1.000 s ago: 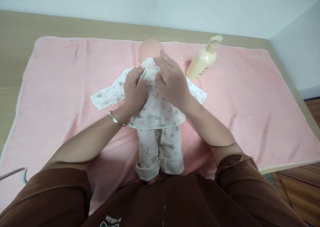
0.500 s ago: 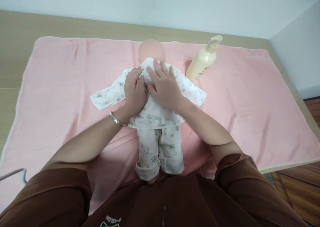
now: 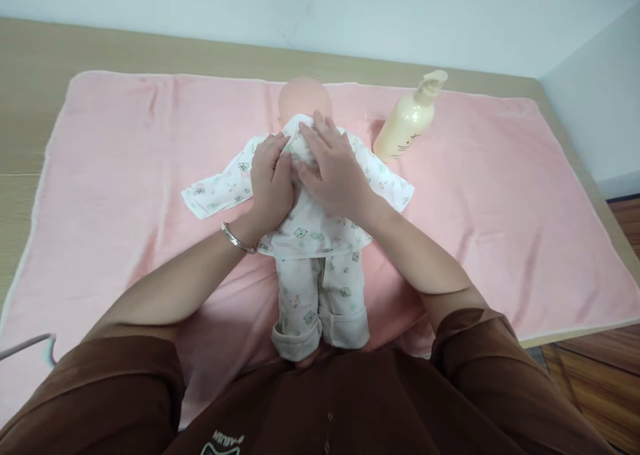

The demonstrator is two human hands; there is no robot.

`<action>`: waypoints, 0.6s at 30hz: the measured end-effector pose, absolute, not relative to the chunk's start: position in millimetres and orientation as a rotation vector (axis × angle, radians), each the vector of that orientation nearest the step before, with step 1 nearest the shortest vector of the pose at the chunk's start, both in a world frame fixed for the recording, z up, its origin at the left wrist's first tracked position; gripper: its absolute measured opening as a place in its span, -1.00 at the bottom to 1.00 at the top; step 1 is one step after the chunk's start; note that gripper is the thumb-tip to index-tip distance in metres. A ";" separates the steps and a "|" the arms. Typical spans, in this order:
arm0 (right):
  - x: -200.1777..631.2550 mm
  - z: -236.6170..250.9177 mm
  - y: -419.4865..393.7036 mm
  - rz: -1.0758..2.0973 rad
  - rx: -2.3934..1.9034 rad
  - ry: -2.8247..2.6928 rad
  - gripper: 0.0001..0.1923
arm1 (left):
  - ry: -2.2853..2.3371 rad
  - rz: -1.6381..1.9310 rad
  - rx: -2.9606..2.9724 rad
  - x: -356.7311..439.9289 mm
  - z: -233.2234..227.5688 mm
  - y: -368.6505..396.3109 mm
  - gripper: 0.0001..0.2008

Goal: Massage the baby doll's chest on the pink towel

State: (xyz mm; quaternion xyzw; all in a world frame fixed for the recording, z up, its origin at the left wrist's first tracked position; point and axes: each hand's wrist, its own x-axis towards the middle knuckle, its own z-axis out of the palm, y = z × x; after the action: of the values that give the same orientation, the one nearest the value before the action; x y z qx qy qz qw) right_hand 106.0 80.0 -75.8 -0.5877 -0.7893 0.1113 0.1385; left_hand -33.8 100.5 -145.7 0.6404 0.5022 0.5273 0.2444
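A bald baby doll [image 3: 304, 98] lies lengthwise in front of me, its head away from me and its cuffed feet near my body. It wears a white printed shirt [image 3: 320, 231] with matching trousers [image 3: 300, 295]; the sleeves spread out to both sides. My left hand [image 3: 273, 178] rests on the shirt's upper left part, fingers stretched over the shoulder area and thumb apart. Beside it my right hand [image 3: 333, 165] lies on the upper middle of the shirt below the head, fingers extended. Both palms are hidden, and neither hand visibly grips cloth.
A pink blanket [image 3: 125, 128] covers much of the wooden table [image 3: 150, 47]. To the doll's right stands a cream pump bottle [image 3: 406, 125]. A white wall [image 3: 390, 15] rises behind the table. Grey cable [image 3: 30, 341] shows at the lower left.
My right hand has shifted slightly to the right over the shirt, its fingers now closer together. The left hand stays at nearly the same place. Doll and bottle have not moved noticeably.
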 end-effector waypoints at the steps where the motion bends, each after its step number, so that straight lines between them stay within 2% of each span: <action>1: 105.8 -76.2 80.4 0.259 -1.706 -2.241 -0.30 | 1.373 1.435 1.749 -34.0 -146.2 100.8 -0.68; 4: 105.7 -81.7 83.8 0.209 -1.730 -2.218 -0.22 | 1.392 1.405 1.763 -35.3 -148.7 102.7 -0.67; 9: 109.0 -92.4 95.0 0.467 -1.719 -2.201 -0.28 | 1.422 1.354 1.820 -36.3 -151.7 106.7 -0.62; 18: 113.0 -96.0 104.8 0.539 -1.648 -2.067 -0.39 | 1.495 1.337 1.772 -35.9 -148.5 108.0 -0.58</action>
State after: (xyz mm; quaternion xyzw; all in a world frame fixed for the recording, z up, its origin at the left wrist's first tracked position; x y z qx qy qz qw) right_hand 113.0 104.8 -96.0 -0.5960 -0.7472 0.1949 0.2200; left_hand -35.9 108.0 -148.5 0.6442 0.5436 0.4861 0.2307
